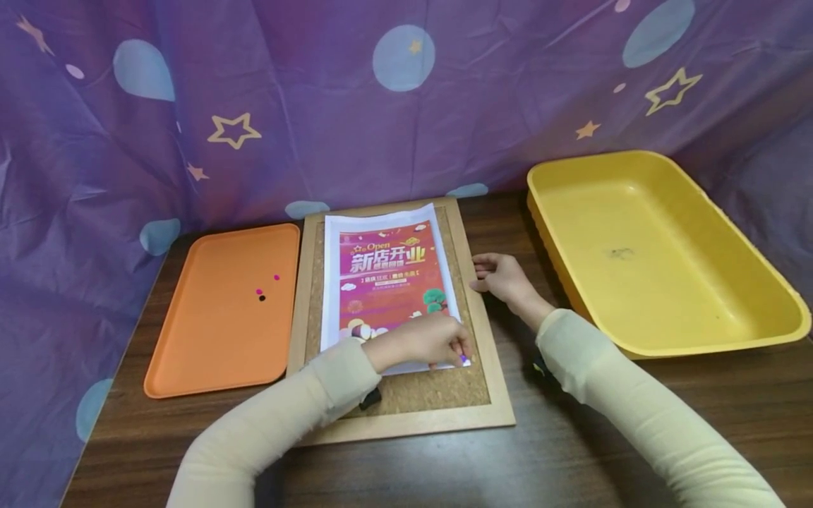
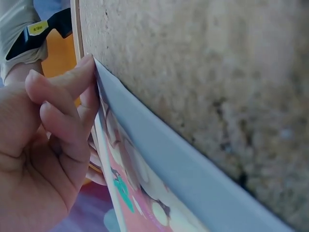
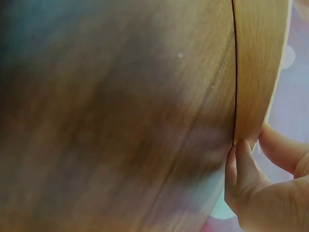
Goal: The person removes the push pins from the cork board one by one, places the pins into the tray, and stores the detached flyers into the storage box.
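A poster with a red and purple print and white margins (image 1: 387,300) lies on a wood-framed cork board (image 1: 432,395). Over the poster's near right corner, my left hand (image 1: 438,340) pinches a small purple push pin (image 1: 464,359) between thumb and fingers. In the left wrist view these fingertips (image 2: 87,63) press right at the paper's corner, and the pin is hidden. My right hand (image 1: 504,279) grips the board's right edge, its thumb on top of the wooden frame (image 3: 256,72) and its fingers against the outer side.
Left of the board lies an orange tray (image 1: 222,324) with two pink pins (image 1: 259,291) and a black one (image 1: 262,298) in it. A deep yellow bin (image 1: 571,282) stands on the right. Behind the dark wooden table (image 1: 444,469) hangs a purple curtain (image 1: 330,106).
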A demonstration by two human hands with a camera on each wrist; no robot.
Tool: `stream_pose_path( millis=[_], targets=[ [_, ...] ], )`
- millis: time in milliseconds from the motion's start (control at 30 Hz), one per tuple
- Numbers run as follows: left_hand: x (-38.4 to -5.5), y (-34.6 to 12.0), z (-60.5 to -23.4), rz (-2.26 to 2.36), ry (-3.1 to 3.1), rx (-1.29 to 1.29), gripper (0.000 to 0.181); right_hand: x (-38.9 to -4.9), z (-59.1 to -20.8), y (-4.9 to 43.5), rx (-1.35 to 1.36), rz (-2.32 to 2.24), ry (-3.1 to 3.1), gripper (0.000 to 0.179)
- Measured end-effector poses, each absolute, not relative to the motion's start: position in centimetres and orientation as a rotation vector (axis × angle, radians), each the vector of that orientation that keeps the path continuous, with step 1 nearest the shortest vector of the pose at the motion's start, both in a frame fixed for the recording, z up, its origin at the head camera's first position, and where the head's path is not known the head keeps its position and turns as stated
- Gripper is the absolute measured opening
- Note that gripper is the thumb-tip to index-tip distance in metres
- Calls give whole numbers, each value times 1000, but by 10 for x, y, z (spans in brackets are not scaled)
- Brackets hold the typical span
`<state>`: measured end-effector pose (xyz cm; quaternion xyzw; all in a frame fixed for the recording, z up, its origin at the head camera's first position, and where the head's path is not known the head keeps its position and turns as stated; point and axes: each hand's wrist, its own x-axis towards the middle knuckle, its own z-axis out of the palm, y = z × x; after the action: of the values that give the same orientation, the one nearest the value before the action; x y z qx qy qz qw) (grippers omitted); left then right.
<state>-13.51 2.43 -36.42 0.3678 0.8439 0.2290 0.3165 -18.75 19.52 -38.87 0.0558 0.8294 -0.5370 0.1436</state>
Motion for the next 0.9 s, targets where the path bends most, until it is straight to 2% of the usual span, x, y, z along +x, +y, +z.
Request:
stream_pose_path(
  millis=[167,400,633,900],
  targets=[
    [-136,27,-362,519,2256,1014,9,-188,-388,195,170,-1551,2386,54],
    [-136,27,-363,487,2282,1075,8,-205,-423,210,110,-1668,2351,55],
    [-134,25,-369,532,2331,1129,7,-188,-390,196,164,-1567,2385,54],
    [-130,24,-370,528,2369,1141,14,-188,-392,195,171,-1560,2393,53]
  ],
)
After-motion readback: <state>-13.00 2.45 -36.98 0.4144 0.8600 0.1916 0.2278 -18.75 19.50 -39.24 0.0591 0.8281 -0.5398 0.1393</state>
